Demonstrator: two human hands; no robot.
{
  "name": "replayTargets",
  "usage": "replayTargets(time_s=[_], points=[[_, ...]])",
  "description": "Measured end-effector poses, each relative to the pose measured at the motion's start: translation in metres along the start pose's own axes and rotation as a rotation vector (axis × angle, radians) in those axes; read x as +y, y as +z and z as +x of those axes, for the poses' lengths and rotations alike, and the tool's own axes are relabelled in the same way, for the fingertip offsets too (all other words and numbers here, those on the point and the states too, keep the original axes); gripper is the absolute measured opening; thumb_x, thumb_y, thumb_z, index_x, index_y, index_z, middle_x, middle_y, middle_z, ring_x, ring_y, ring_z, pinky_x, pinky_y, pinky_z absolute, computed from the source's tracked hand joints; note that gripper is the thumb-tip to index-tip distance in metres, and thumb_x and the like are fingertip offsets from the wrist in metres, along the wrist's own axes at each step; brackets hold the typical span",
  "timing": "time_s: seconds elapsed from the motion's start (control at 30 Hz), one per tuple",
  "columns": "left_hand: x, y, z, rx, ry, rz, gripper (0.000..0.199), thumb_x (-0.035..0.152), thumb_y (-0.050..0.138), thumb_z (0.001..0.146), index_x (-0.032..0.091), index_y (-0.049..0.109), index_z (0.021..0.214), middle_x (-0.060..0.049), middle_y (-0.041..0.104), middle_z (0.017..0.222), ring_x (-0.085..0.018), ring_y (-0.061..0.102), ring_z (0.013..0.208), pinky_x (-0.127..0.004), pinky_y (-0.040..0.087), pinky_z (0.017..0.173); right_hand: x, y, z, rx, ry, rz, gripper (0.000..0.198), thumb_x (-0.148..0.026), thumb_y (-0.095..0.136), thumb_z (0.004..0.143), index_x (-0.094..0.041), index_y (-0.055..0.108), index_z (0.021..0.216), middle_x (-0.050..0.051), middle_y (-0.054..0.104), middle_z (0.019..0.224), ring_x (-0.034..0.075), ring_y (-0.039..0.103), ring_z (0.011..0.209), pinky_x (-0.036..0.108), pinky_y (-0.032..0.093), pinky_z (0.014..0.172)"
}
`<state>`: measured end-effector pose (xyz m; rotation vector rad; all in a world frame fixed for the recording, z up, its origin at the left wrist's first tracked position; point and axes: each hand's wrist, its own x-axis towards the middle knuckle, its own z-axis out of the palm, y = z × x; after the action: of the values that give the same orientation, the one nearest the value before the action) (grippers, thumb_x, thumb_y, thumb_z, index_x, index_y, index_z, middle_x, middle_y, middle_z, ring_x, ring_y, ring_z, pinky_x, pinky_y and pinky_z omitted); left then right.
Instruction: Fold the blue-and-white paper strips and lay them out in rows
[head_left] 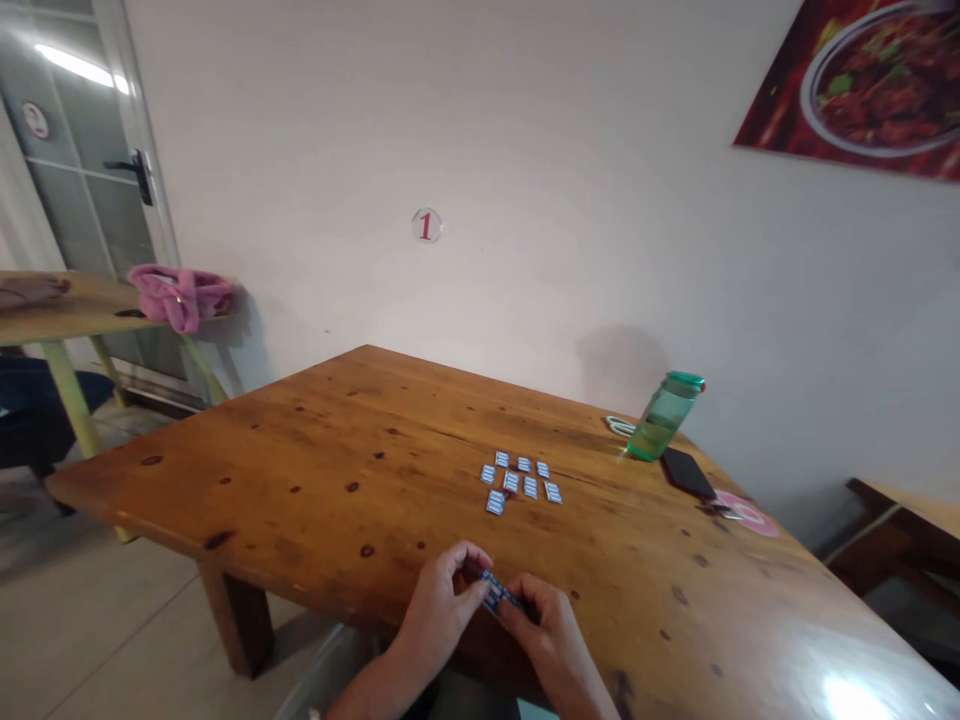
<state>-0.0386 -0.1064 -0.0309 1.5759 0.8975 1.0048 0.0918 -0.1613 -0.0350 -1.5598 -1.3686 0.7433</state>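
Above the near edge of the table, my left hand (452, 592) pinches one end of a small blue-and-white strip (493, 594) between thumb and fingers. My right hand (541, 612) grips its other end, so the fingers cover part of it. Beyond my hands, several small blue-and-white rectangular pieces (511, 481) lie loosely grouped on the wooden table (360, 410). They look like small cards or labels, but their print is too small to read.
At the table's right stands a green bottle (667, 415), beside a white coiled cable (619, 426). A dark phone (687, 473), keys (718, 508) and a pink round mat (750, 514) lie nearer. A pink bag (180, 293) rests on another table at left.
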Motion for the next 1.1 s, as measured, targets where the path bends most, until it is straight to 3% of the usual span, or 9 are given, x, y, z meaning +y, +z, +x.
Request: replayTargets(time_s=[0.13, 0.3, 0.43, 0.57, 0.77, 0.9, 0.97, 1.1], points=[[0.005, 0.004, 0.003, -0.076, -0.003, 0.085, 0.015, 0.009, 0.047, 0.059, 0.017, 0.055, 0.069, -0.002, 0.058, 0.066, -0.016, 0.053, 0.064, -0.026, 0.040, 0.062, -0.001, 0.001, -0.006, 0.059, -0.040, -0.072, 0.019, -0.034, 0.055, 0.070, -0.017, 0.060, 0.064, 0.001, 0.057, 0.057, 0.014, 0.048, 0.053, 0.023, 0.035, 0.051], [0.005, 0.012, 0.010, -0.182, -0.007, 0.209, 0.025, 0.005, 0.043, 0.061, 0.017, 0.056, 0.079, -0.003, 0.062, 0.075, -0.017, 0.057, 0.072, -0.026, 0.041, 0.067, 0.004, -0.001, -0.003, 0.105, -0.074, -0.086, 0.013, -0.029, 0.054, 0.071, -0.018, 0.060, 0.067, 0.002, 0.061, 0.060, 0.016, 0.055, 0.055, 0.023, 0.040, 0.054], [0.005, 0.016, 0.013, -0.175, -0.038, 0.313, 0.031, 0.008, 0.047, 0.064, 0.016, 0.056, 0.092, -0.006, 0.063, 0.086, -0.018, 0.057, 0.085, -0.028, 0.041, 0.078, 0.012, -0.004, 0.003, 0.109, -0.048, -0.025, 0.012, -0.029, 0.053, 0.070, -0.018, 0.058, 0.071, 0.007, 0.067, 0.069, 0.019, 0.062, 0.063, 0.025, 0.046, 0.059], [0.006, 0.008, 0.014, -0.179, -0.007, 0.371, 0.031, 0.013, 0.049, 0.068, 0.018, 0.056, 0.098, -0.006, 0.062, 0.101, -0.018, 0.055, 0.096, -0.028, 0.040, 0.086, 0.024, -0.010, 0.007, 0.210, -0.027, -0.222, 0.012, -0.031, 0.051, 0.070, -0.020, 0.056, 0.070, 0.006, 0.067, 0.066, 0.019, 0.062, 0.059, 0.027, 0.047, 0.057], [0.009, -0.029, 0.026, -0.207, 0.029, 0.524, 0.027, 0.015, 0.047, 0.071, 0.017, 0.059, 0.095, -0.005, 0.065, 0.097, -0.017, 0.059, 0.091, -0.029, 0.043, 0.083, 0.057, -0.027, 0.003, 0.186, -0.124, -0.495, 0.011, -0.031, 0.049, 0.074, -0.023, 0.055, 0.070, 0.003, 0.065, 0.065, 0.017, 0.063, 0.059, 0.023, 0.048, 0.055], [0.012, -0.065, 0.031, -0.191, 0.058, 0.636, 0.022, 0.019, 0.048, 0.073, 0.020, 0.062, 0.089, -0.003, 0.068, 0.093, -0.018, 0.061, 0.089, -0.030, 0.045, 0.084, 0.064, -0.052, 0.012, 0.202, -0.190, -0.612, 0.027, -0.041, 0.051, 0.077, -0.022, 0.060, 0.094, 0.008, 0.068, 0.088, 0.021, 0.065, 0.080, 0.028, 0.051, 0.068], [0.007, -0.085, 0.029, -0.116, 0.081, 0.675, 0.022, 0.022, 0.048, 0.074, 0.022, 0.063, 0.090, -0.002, 0.068, 0.095, -0.018, 0.062, 0.091, -0.031, 0.046, 0.086, 0.061, -0.067, 0.028, 0.291, -0.203, -0.661, 0.036, -0.044, 0.046, 0.079, -0.021, 0.058, 0.105, 0.010, 0.064, 0.105, 0.024, 0.060, 0.096, 0.035, 0.049, 0.080], [-0.016, -0.117, 0.023, 0.062, 0.136, 0.743, 0.024, 0.032, 0.047, 0.078, 0.024, 0.064, 0.093, -0.002, 0.069, 0.099, -0.020, 0.062, 0.096, -0.035, 0.046, 0.090, 0.057, -0.090, 0.078, 0.141, -0.184, -0.707, 0.049, -0.042, 0.035, 0.085, -0.016, 0.045, 0.126, 0.011, 0.047, 0.131, 0.022, 0.041, 0.121, 0.038, 0.033, 0.101]])
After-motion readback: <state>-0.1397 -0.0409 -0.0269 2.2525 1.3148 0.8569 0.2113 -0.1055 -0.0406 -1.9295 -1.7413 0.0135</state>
